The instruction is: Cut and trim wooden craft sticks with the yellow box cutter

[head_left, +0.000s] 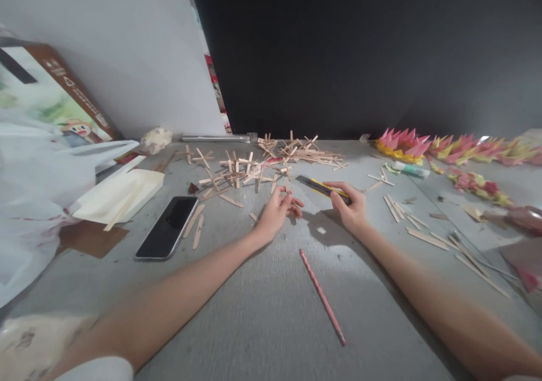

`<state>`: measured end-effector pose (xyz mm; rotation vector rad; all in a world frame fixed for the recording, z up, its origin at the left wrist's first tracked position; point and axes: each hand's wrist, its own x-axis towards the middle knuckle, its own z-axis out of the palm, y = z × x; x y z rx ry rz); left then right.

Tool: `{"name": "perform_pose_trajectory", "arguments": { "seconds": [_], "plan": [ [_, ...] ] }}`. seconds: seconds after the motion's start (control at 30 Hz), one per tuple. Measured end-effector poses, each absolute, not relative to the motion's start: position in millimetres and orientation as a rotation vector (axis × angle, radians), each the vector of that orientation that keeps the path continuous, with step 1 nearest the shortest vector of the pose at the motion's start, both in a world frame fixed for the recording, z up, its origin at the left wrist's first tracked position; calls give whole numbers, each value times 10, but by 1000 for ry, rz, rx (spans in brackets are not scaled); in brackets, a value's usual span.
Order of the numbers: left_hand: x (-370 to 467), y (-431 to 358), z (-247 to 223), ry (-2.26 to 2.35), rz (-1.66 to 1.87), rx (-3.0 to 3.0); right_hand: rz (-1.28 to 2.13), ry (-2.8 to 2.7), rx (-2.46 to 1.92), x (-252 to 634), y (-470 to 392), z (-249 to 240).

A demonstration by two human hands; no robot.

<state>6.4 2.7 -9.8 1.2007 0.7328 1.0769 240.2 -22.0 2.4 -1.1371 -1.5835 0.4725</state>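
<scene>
My right hand (349, 207) grips a yellow and black utility knife (317, 186), its tip pointing left over the grey floor. My left hand (277, 210) rests palm down just left of it, fingers pinched together on a small piece that I cannot make out. Right behind the left hand lies a pile of wooden craft sticks (254, 169), many glued into crosses. A pink pencil (322, 296) lies on the floor between my forearms.
A black phone (167, 227) lies at the left, next to a cream folded paper (121, 195) and a white plastic bag (38, 178). Loose sticks (427, 228) are scattered at the right. Pink and yellow paper flowers (449, 147) line the dark wall. A glue tube (409, 170) lies near them.
</scene>
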Motion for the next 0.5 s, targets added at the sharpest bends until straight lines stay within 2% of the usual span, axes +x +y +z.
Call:
{"name": "perform_pose_trajectory", "arguments": {
  "seconds": [0.1,0.5],
  "plan": [
    [65,12,-122,769,1113,1179,373,-1721,-1103,2380,-276,41],
    [89,15,-144,791,1147,1221,460,-1928,-1058,2321,-325,39]
  ]
}}
